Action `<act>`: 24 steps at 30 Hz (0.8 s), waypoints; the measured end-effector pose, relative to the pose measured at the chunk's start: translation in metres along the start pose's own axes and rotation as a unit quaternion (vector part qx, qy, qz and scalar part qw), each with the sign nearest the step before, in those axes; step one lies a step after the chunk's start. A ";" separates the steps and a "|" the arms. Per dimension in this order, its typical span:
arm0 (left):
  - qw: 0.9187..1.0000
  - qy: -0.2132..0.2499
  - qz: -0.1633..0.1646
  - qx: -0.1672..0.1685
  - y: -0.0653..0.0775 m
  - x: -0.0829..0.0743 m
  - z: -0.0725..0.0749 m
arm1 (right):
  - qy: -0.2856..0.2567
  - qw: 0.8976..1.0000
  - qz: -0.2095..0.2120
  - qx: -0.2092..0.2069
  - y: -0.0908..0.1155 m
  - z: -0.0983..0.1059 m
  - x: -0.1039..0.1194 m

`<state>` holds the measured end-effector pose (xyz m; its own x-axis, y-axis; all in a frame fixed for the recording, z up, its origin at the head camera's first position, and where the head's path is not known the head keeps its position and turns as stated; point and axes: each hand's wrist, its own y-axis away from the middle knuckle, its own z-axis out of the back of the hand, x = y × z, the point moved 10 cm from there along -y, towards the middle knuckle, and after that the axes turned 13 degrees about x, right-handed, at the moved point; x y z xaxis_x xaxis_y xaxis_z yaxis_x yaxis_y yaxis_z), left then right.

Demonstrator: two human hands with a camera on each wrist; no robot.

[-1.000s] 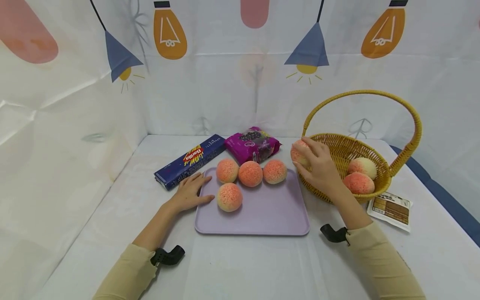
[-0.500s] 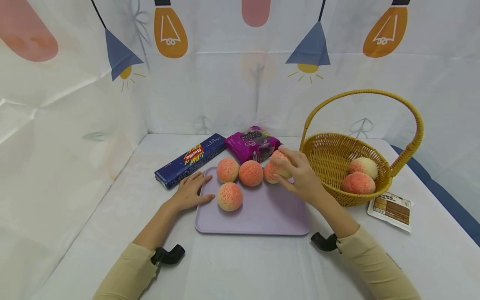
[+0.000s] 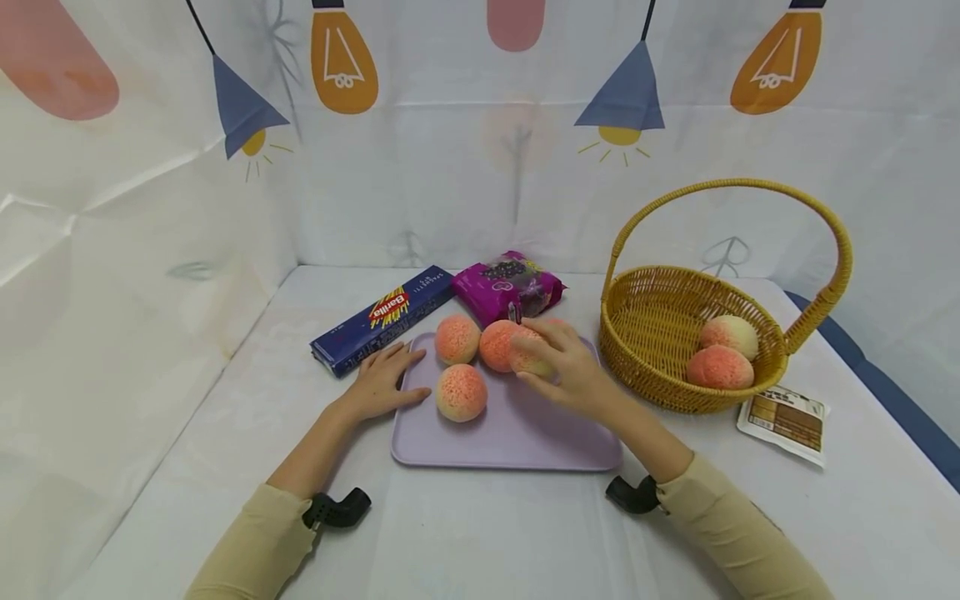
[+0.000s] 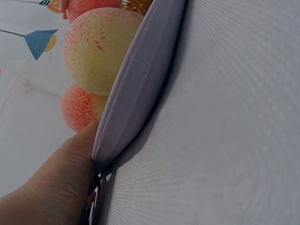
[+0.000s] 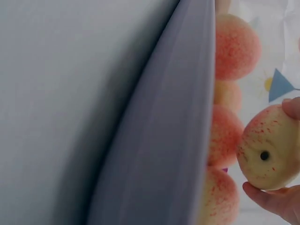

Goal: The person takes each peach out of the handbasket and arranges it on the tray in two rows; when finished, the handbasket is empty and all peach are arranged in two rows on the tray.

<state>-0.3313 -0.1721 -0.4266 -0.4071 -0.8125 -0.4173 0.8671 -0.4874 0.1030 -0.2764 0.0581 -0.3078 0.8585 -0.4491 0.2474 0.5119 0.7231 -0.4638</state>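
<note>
My right hand (image 3: 573,373) holds a peach (image 3: 531,357) between thumb and fingers, over the lilac tray (image 3: 510,446). The right wrist view shows that peach with a dark round hole on its pale side. On the tray sit a back-left peach (image 3: 457,339), a middle peach (image 3: 495,345), a front peach (image 3: 461,393) and one behind the right hand, mostly hidden. My left hand (image 3: 381,387) rests at the tray's left edge, fingers spread; in the left wrist view its thumb (image 4: 75,164) lies along the rim.
A wicker basket (image 3: 633,367) with a tall handle holds two peaches (image 3: 720,367) at the right. Beside it lies a brown-and-white packet (image 3: 783,423). Behind the tray are a blue spaghetti box (image 3: 382,321) and a purple bag (image 3: 510,287).
The right hand has carried the peach from the basket's left rim leftward over the tray, then slightly lower and closer to the middle peach. The left hand has stayed at the tray edge.
</note>
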 end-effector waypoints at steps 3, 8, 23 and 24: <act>1.000 -0.001 -0.003 -0.001 0.000 0.000 0.001 | -0.009 1.000 0.002 -0.001 -0.002 -0.003 0.002; 1.000 -0.001 -0.006 -0.003 -0.001 -0.001 0.001 | -0.027 0.999 0.016 -0.003 -0.002 -0.008 0.006; 1.000 -0.005 -0.006 -0.009 0.001 -0.003 0.002 | -0.030 0.998 0.019 0.054 -0.001 -0.038 0.020; 1.000 -0.004 -0.006 -0.008 0.001 -0.004 0.002 | -0.031 0.998 0.016 0.056 -0.002 -0.039 0.020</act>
<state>-0.3297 -0.1703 -0.4232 -0.4197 -0.8095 -0.4105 0.8669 -0.4915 0.0830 -0.2610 0.0272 -0.3350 0.8733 -0.3930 0.2881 0.4805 0.7927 -0.3752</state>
